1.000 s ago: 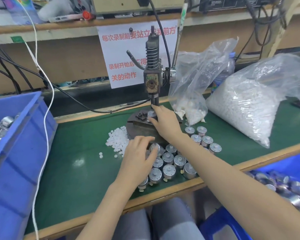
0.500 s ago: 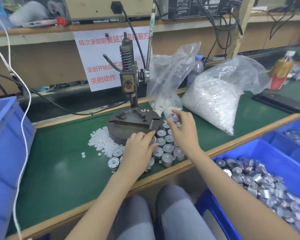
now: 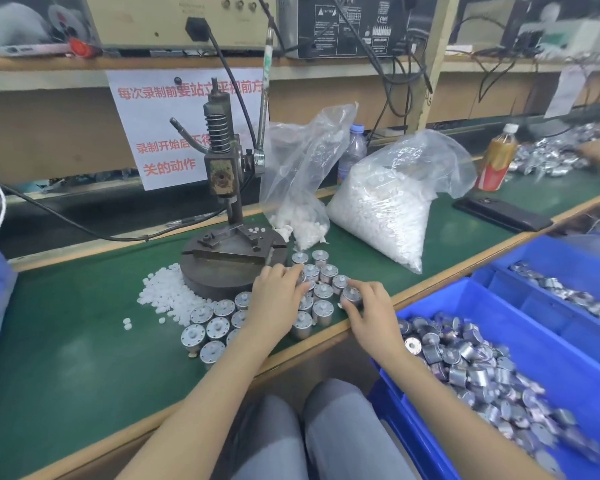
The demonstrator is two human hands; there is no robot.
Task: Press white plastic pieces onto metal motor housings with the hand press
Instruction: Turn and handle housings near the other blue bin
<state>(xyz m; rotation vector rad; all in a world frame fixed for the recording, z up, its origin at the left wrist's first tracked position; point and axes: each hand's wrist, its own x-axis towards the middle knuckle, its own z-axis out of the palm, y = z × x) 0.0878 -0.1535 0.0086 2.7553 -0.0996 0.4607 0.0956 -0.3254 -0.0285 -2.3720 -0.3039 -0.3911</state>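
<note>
The right hand's fingers (image 3: 360,292) and thumb are curled round one motor housing (image 3: 350,296), pinching it upright just above the table's (image 3: 66,341) front edge. A second ago this right hand (image 3: 368,313) was up at the hand press (image 3: 222,168), fingers on a housing under the ram. It has since swung away toward five o'clock from the press, and the press base (image 3: 229,265) now carries no housing. That points to one pressing cycle being over and the finished piece being on its way out. Whether a white piece sits on top of it is too small to tell.

The left hand (image 3: 276,299) has hardly moved. Its fingers (image 3: 298,282) are bent down over the cluster of housings (image 3: 323,292) standing at five o'clock from the press base. They touch the tops, but I cannot tell whether they actually grip one. Most likely it is reaching for the next housing.

Loose white plastic pieces (image 3: 167,292) lie heaped at eight o'clock from the base, touching its edge. The blue bin (image 3: 499,317), full of housings, stands at four o'clock from the right hand, below table level. It is the likely drop point.
</note>
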